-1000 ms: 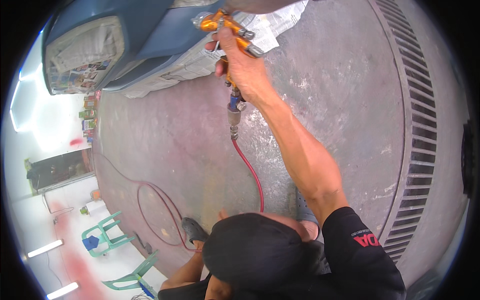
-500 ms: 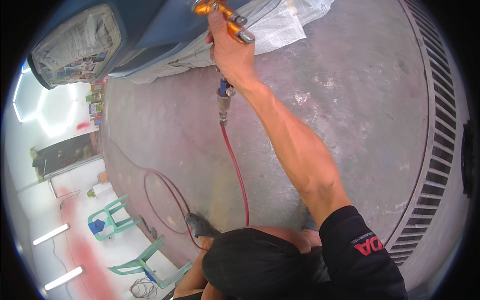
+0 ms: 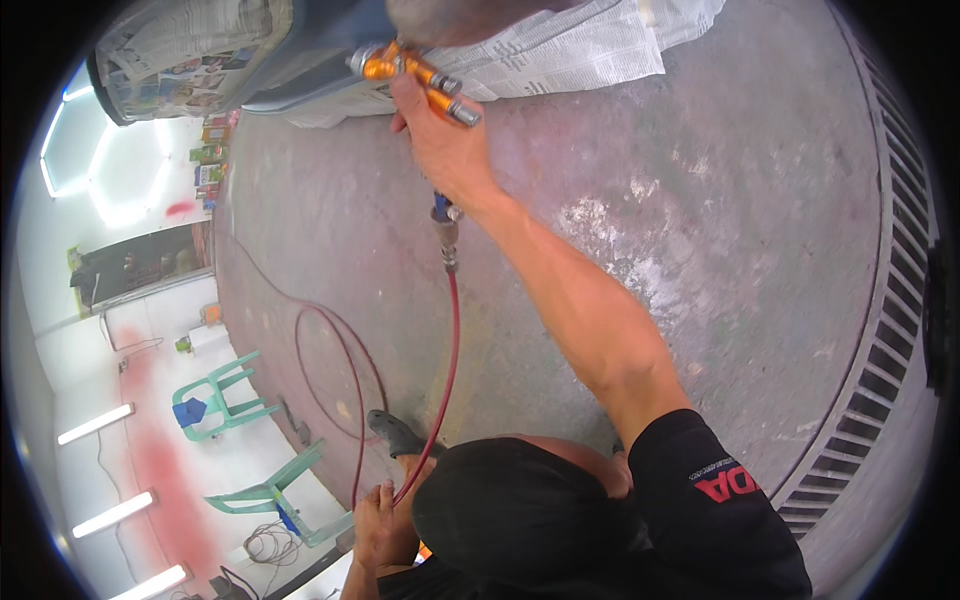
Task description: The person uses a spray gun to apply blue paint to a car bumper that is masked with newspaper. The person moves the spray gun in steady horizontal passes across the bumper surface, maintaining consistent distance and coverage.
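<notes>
My right hand (image 3: 447, 150) is wrapped around the handle of an orange spray gun (image 3: 408, 70) with silver knobs, raised near a blue-grey vehicle body (image 3: 345, 30). Below that fist hangs a metal air fitting (image 3: 446, 235), joined to a red hose (image 3: 456, 330). At the lower left, beside my knee, my left hand (image 3: 374, 525) has its fingers closed around the hose. Newspaper sheets (image 3: 560, 60) cover the lower side of the vehicle. A blurred greyish rounded shape (image 3: 480, 15) stands at the top edge above the gun; I cannot tell what it is.
Hose loops (image 3: 300, 345) lie on the concrete floor (image 3: 700, 250) at left. Green plastic chairs (image 3: 222, 400) stand by the white wall. A floor drain grating (image 3: 885, 270) curves along the right. A newspaper-covered part (image 3: 190, 50) of the vehicle juts out at upper left.
My right hand has drawn the spray gun down and slightly left, away from the vehicle. My left hand has come into view, holding the hose. The view has shifted a little.
</notes>
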Demonstrator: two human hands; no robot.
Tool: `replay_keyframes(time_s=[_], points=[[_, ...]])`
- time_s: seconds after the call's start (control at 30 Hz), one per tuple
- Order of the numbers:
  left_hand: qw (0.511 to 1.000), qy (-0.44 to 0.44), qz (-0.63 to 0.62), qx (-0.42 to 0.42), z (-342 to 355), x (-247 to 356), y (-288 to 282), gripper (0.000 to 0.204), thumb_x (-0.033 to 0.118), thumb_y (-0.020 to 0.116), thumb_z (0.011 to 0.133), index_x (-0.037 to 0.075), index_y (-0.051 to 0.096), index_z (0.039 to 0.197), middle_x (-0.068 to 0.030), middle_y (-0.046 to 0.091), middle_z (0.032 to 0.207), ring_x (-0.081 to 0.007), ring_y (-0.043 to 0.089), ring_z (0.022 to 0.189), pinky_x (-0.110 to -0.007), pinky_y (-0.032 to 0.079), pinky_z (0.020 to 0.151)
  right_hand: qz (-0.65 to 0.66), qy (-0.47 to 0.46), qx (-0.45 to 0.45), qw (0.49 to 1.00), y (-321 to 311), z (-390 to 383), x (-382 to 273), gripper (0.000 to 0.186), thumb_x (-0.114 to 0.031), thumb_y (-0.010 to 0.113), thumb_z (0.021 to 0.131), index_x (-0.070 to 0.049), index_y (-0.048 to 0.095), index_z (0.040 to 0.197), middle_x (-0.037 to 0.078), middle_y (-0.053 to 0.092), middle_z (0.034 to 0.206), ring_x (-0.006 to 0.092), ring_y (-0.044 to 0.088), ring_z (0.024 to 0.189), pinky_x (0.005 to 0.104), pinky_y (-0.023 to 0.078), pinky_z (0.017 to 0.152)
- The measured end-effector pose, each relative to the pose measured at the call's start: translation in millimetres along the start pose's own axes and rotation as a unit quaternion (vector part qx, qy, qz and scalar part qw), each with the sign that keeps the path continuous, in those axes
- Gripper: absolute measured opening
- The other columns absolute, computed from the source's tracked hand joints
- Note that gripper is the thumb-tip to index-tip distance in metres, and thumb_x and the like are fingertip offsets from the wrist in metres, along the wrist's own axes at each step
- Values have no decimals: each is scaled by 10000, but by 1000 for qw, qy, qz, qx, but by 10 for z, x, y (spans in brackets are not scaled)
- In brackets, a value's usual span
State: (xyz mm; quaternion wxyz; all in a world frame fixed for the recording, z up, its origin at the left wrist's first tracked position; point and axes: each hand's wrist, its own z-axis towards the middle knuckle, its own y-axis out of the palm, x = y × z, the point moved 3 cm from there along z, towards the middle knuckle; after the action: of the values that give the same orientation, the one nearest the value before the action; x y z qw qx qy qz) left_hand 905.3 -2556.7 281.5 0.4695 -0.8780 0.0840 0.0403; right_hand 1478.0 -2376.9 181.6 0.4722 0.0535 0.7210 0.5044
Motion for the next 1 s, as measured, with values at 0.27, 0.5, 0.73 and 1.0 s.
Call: replay_keyframes(time_s=[0.27,0.5,0.73,1.0], points=[[999,27,22,24,83,413,-430,680,572,407,1166,-6,733,1017,-271,700,809,-515,679,817,-529,517,748,-59,-66,16,996,-248,129,-341,502,-550,735,1056,-48,737,1049,-24,645,785,43,520,625,251,408,545],[993,117,-4,28,228,738,-405,615,533,400,1178,36,709,988,-265,679,753,-541,682,801,-575,501,686,-68,-155,68,983,-629,436,-951,551,-583,693,1067,-32,691,1080,34,647,822,60,522,565,263,399,489],[978,205,21,37,255,734,-383,584,535,431,1172,53,740,1056,-224,682,722,-506,699,771,-554,507,671,-41,-159,106,981,-723,388,-926,528,-552,693,1080,-27,694,1027,23,643,824,59,508,583,263,396,514],[994,92,54,10,106,759,-562,588,593,514,1120,66,774,1135,-223,771,861,-493,744,867,-545,563,758,-61,-29,-3,998,-135,-110,-531,361,-408,763,1075,-60,797,1163,-87,619,884,22,508,805,238,419,698]])
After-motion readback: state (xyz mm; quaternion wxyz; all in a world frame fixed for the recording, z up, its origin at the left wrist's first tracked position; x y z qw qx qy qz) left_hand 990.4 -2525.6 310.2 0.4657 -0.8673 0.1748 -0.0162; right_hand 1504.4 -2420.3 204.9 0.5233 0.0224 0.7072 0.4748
